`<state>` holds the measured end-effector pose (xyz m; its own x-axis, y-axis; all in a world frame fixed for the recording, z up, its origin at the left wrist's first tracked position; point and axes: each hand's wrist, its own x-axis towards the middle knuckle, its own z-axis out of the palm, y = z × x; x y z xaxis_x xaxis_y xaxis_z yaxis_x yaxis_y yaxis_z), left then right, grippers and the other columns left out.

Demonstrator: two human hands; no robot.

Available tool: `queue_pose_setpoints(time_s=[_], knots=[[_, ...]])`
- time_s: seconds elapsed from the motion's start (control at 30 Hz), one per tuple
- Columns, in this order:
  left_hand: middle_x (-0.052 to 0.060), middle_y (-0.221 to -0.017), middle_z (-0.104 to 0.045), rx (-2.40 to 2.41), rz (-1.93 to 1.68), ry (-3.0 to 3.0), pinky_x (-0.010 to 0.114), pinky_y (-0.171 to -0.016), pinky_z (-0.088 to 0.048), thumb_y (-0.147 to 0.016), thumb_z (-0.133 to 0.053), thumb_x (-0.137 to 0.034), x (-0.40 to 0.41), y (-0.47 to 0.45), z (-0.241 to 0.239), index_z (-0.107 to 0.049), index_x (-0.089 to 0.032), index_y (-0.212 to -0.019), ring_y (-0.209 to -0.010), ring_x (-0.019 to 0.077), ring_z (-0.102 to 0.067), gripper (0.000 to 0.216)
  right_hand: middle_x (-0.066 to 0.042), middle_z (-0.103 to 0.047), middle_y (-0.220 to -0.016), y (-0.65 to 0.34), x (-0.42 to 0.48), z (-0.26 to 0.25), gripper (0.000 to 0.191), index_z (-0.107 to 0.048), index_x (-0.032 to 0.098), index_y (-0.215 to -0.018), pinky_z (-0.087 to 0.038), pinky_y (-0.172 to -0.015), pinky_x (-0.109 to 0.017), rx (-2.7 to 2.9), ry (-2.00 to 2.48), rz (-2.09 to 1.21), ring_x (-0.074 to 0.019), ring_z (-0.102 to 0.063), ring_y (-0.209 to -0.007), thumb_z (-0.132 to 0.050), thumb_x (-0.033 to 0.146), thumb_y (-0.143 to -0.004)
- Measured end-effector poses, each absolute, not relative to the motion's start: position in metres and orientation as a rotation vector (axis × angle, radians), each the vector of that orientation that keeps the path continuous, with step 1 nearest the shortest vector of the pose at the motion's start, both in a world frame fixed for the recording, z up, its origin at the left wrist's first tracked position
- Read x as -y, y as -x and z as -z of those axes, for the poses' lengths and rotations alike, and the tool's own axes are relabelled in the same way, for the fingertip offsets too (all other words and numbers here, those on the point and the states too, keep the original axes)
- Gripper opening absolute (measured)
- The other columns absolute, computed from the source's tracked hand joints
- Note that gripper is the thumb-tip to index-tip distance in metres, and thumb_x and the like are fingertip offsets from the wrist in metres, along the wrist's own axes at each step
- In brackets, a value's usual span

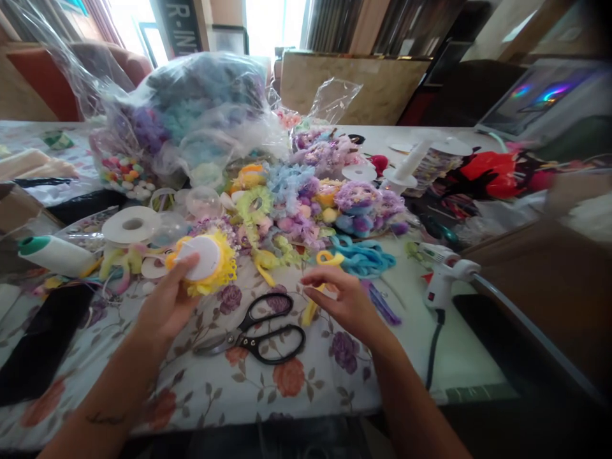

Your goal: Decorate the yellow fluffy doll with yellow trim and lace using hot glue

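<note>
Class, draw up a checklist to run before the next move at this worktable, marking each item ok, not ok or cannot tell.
1. Yellow trim spool held in the left hand: ok.
2. Right hand empty: cannot tell; something thin could be hidden in its grasp.
3. Scissors lying on the flowered cloth, out of both hands: ok.
4. Glue gun switched off: cannot tell; its switch setting is unreadable.
5. Craft pieces sorted by colour: not ok; they lie jumbled together.

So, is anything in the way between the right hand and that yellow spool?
Nothing visible blocks the gap between the right hand and the spool, which the left hand holds. The scissors lie on the cloth, a little nearer the camera, seemingly below the hands rather than in the way.
</note>
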<state>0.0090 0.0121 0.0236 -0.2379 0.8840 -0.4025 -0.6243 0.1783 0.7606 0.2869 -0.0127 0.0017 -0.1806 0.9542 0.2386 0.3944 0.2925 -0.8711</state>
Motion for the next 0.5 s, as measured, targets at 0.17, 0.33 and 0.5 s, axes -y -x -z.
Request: queue_pose_setpoints(time_s=[0.17, 0.33, 0.5], knots=[[0.005, -0.098, -0.077, -1.009, -1.43, -0.282, 0.028, -0.07, -0.065, -0.087, -0.061, -0.009, -0.025, -0.009, -0.021, -0.071, -0.017, -0.105, -0.081, 0.0176, -0.073, 0.022, -0.008, -0.071, -0.106, -0.312, 0.035, 0.017, 0.023, -0.074, 0.023, -0.102, -0.048, -0.094, -0.044, 2.015, 1.258, -0.601, -0.0264, -0.06, -0.104, -0.056, 0.016, -0.091], [0.01, -0.102, -0.076, -0.961, -1.275, -0.265, 0.034, -0.071, -0.066, -0.089, -0.057, -0.011, -0.024, -0.017, -0.011, -0.07, -0.014, -0.113, -0.081, 0.0216, -0.074, 0.027, -0.017, -0.068, -0.118, -0.322, 0.033, 0.04, 0.026, -0.075, 0.017, -0.106, -0.045, -0.098, -0.056, 2.059, 1.364, -0.338, -0.0343, -0.054, -0.113, -0.052, 0.018, -0.095], [0.011, -0.103, -0.076, -0.972, -1.261, -0.224, 0.035, -0.072, -0.066, -0.091, -0.055, -0.01, -0.023, -0.01, -0.004, -0.069, -0.013, -0.115, -0.082, 0.0216, -0.074, 0.028, -0.014, -0.072, -0.116, -0.323, 0.021, 0.053, 0.024, -0.077, 0.021, -0.101, -0.043, -0.098, -0.059, 2.065, 1.381, -0.283, -0.0357, -0.057, -0.113, -0.053, 0.02, -0.094]])
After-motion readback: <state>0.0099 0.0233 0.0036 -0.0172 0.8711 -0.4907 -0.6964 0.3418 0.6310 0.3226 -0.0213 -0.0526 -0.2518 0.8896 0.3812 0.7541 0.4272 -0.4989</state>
